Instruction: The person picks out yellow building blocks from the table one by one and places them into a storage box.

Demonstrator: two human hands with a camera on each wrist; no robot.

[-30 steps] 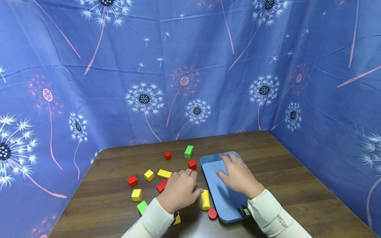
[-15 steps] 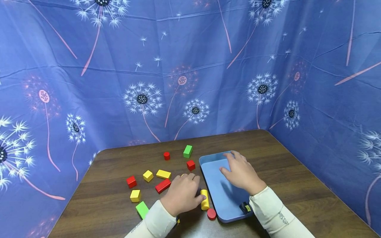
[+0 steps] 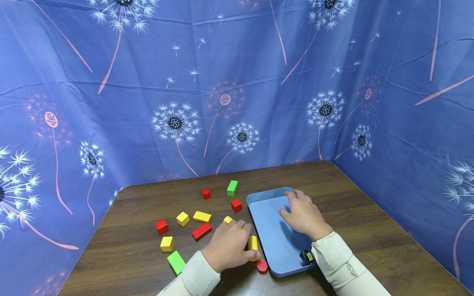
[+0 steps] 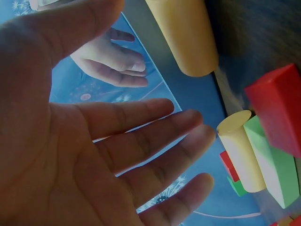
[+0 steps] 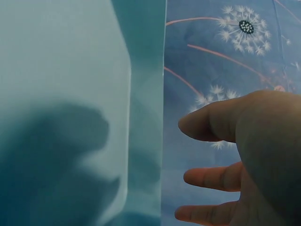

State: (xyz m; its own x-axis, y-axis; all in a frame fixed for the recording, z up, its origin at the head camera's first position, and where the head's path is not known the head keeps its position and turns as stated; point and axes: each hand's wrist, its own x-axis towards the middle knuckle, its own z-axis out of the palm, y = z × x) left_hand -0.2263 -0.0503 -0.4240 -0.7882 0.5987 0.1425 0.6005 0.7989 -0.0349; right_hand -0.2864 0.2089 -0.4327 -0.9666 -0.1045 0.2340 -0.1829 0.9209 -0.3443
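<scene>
My left hand (image 3: 228, 245) is over the table, its thumb beside or over the near end of a yellow cylinder (image 3: 253, 243). Its fingers are spread and apart from the cylinder (image 4: 188, 40) in the left wrist view, and its palm holds nothing. A second yellow cylinder (image 4: 242, 157) shows past the fingertips there, partly hidden behind the hand in the head view. Above the blue tray (image 3: 270, 263) hangs my right hand (image 3: 305, 216), fingers loosely extended and holding nothing. A red disc (image 3: 262, 266) lies between the left thumb and the tray's near left side.
Left of the left hand lie a red bar (image 3: 201, 232), a yellow bar (image 3: 202, 216), yellow cubes (image 3: 167, 244), a red cube (image 3: 161, 226) and a green block (image 3: 176, 262). Farther back are a red cylinder (image 3: 206, 194), another green block (image 3: 232, 188) and a red cube (image 3: 236, 205).
My left hand has moved a little right and nearer, bringing its thumb to the yellow cylinder. My right hand has drifted slightly right above the tray. The blocks lie as before.
</scene>
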